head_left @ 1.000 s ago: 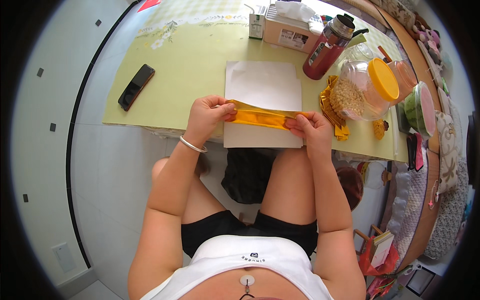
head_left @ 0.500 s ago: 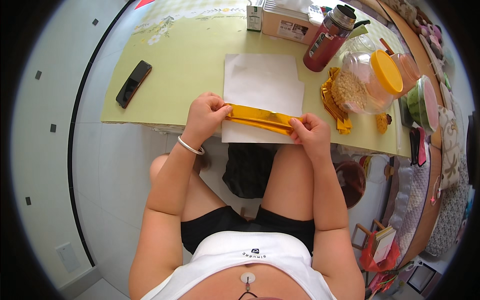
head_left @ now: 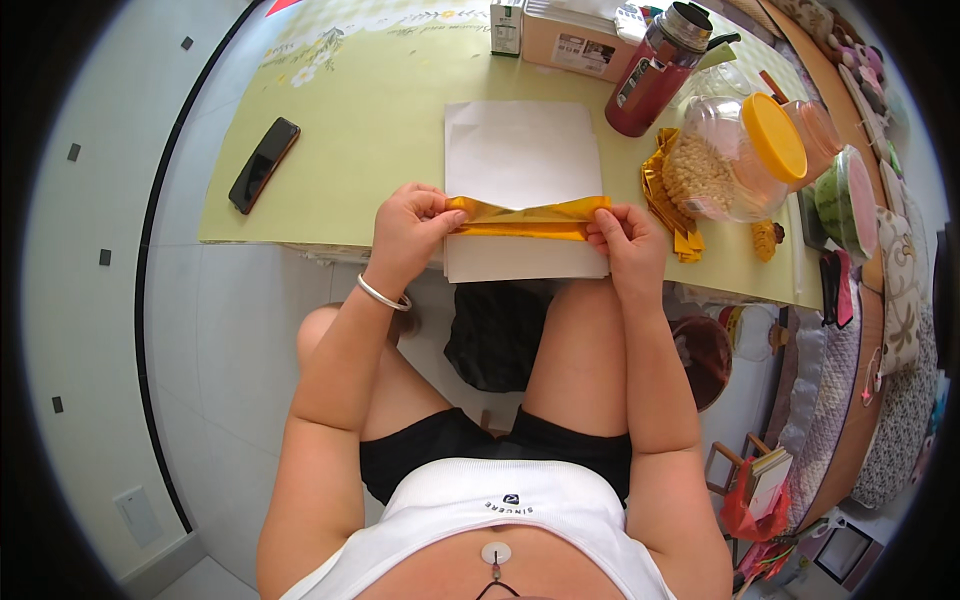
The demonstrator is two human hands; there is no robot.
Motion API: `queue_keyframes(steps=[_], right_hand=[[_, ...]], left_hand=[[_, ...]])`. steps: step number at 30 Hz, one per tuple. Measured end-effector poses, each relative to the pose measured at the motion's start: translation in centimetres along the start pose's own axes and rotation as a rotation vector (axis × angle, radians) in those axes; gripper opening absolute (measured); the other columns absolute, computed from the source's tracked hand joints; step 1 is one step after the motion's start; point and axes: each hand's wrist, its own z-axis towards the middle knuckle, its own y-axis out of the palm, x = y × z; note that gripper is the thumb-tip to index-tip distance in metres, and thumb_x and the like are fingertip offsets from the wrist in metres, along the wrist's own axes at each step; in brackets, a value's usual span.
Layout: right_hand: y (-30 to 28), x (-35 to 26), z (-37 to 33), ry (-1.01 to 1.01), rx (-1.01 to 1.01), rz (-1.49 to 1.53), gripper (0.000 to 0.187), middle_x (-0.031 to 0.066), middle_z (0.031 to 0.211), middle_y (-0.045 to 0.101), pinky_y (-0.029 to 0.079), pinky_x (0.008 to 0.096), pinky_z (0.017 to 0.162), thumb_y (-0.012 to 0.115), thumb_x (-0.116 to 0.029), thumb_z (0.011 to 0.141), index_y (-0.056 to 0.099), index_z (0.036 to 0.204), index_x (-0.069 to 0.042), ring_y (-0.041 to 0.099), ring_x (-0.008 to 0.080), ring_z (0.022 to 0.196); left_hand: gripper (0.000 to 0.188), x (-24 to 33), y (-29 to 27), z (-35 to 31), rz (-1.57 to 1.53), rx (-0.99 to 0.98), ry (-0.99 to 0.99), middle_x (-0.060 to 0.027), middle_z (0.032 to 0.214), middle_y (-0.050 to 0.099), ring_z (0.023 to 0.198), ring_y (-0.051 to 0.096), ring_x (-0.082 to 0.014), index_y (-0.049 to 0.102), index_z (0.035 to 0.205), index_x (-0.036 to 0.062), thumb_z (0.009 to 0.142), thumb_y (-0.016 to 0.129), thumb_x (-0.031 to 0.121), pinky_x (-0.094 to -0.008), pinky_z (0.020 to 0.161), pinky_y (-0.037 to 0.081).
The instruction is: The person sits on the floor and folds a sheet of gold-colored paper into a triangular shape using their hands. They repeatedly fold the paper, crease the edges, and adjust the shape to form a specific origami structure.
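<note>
A folded strip of shiny gold paper (head_left: 528, 217) lies across white sheets (head_left: 520, 160) at the near edge of a yellow-green table mat (head_left: 380, 110). My left hand (head_left: 410, 228) pinches the strip's left end. At the other end my right hand (head_left: 628, 240) grips it, fingers curled over the fold. A silver bangle (head_left: 384, 295) circles my left wrist.
A black phone (head_left: 264, 164) lies on the mat's left part. To the right stand a dark red flask (head_left: 660, 68), a clear jar with a yellow lid (head_left: 740, 155), a heap of folded gold pieces (head_left: 665, 195) and a cardboard box (head_left: 580, 38). A black bag (head_left: 498, 335) sits under the table.
The gold strip looks flatter and more stretched out between my hands; both hands stay at its ends. The camera view has shifted slightly.
</note>
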Motion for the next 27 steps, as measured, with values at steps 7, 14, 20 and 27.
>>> queue_keyframes(steps=[7,14,20,27], right_hand=[[0.2,0.2,-0.3,-0.030,0.043,-0.215,0.018,0.0031,0.070,0.067,0.048,0.0254,0.060,0.067,-0.018,0.097,0.068,0.091,-0.001,0.062,0.0085,0.064],[0.4,-0.9,-1.5,-0.094,0.129,-0.518,0.023,0.0068,0.068,0.068,0.048,0.0328,0.060,0.070,-0.026,0.092,0.069,0.083,-0.005,0.063,0.0176,0.060],[0.2,-0.9,-1.7,-0.090,0.106,-0.517,0.023,0.0029,0.067,0.064,0.045,0.0257,0.059,0.069,-0.021,0.094,0.067,0.082,0.000,0.057,0.0074,0.061],[0.1,-0.2,-2.2,-0.174,0.143,-0.565,0.019,0.0092,0.074,0.062,0.048,0.0351,0.062,0.071,-0.020,0.088,0.066,0.080,-0.004,0.060,0.0227,0.064]], left_hand=[[0.018,-0.3,-0.2,0.1,0.221,-0.068,0.022,-0.0068,0.094,0.059,0.078,0.057,-0.0124,0.065,0.074,-0.0046,0.080,0.079,0.005,-0.0245,0.066,0.049],[0.019,0.4,-0.5,-0.3,0.147,-0.138,-0.005,-0.0071,0.099,0.057,0.072,0.056,-0.0132,0.064,0.073,-0.0024,0.073,0.083,0.002,-0.0253,0.065,0.051],[0.023,1.3,-0.5,-0.8,0.263,-0.197,0.037,-0.0070,0.105,0.055,0.074,0.057,-0.0136,0.062,0.072,-0.0020,0.066,0.084,-0.005,-0.0268,0.066,0.053],[0.017,0.7,-0.7,-0.7,0.238,-0.207,0.064,-0.0081,0.106,0.054,0.076,0.055,-0.0137,0.065,0.076,-0.0036,0.074,0.081,0.000,-0.0262,0.067,0.051]])
